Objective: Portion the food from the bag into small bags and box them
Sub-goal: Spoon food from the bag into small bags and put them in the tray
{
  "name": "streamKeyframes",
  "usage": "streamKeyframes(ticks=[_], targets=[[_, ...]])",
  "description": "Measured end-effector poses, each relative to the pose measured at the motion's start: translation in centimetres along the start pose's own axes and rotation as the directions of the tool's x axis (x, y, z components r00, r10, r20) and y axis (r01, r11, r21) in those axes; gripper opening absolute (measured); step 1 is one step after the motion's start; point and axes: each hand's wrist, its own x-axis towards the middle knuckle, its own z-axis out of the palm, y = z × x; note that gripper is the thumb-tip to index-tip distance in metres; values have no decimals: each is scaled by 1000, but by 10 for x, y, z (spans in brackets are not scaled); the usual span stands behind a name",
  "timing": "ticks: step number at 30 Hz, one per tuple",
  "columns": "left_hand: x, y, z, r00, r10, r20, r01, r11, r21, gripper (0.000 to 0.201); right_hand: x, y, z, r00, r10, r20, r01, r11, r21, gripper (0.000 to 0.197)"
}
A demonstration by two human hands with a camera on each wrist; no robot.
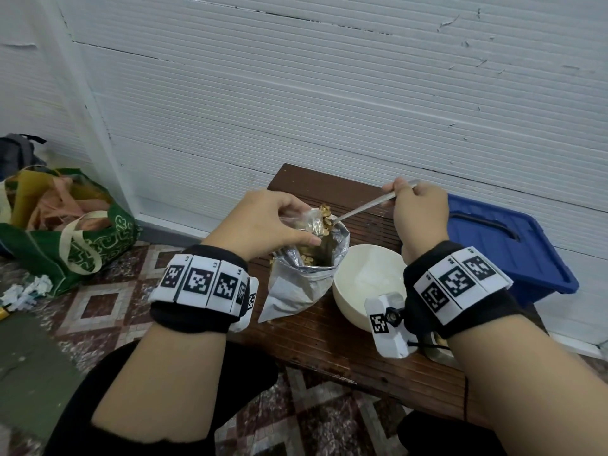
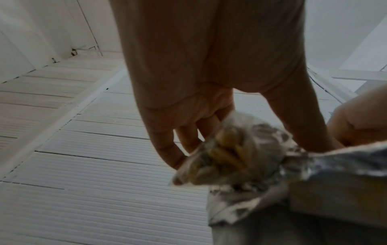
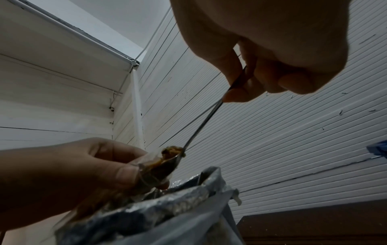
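An open silver foil bag (image 1: 296, 284) of light-brown food pieces stands on the dark wooden bench (image 1: 362, 350). Just above its mouth my left hand (image 1: 266, 222) pinches a small clear plastic bag (image 1: 307, 222) open; the same small bag (image 2: 226, 159) holds some pieces in the left wrist view. My right hand (image 1: 419, 209) grips the handle of a metal spoon (image 1: 365, 207). The spoon's bowl, loaded with food (image 3: 170, 151), sits at the small bag's mouth (image 3: 155, 167). The foil bag's rim (image 3: 188, 199) lies right under it.
An empty white bowl (image 1: 368, 284) stands on the bench right of the foil bag. A blue plastic box with its lid on (image 1: 506, 245) sits at the right by the white wall. A green cloth bag (image 1: 72, 232) lies on the tiled floor at left.
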Motion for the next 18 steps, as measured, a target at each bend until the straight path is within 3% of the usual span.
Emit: streamKeyframes(ticks=[10,18], targets=[[2,1,3,1000,30,6,-31,996,80,53,-2,-3,5,1000,-1,6,1,1000,20,32],[0,2,6,999,38,1,-38,999,4,45,-5,-6,9,998,-58,5,58,996,63,30]])
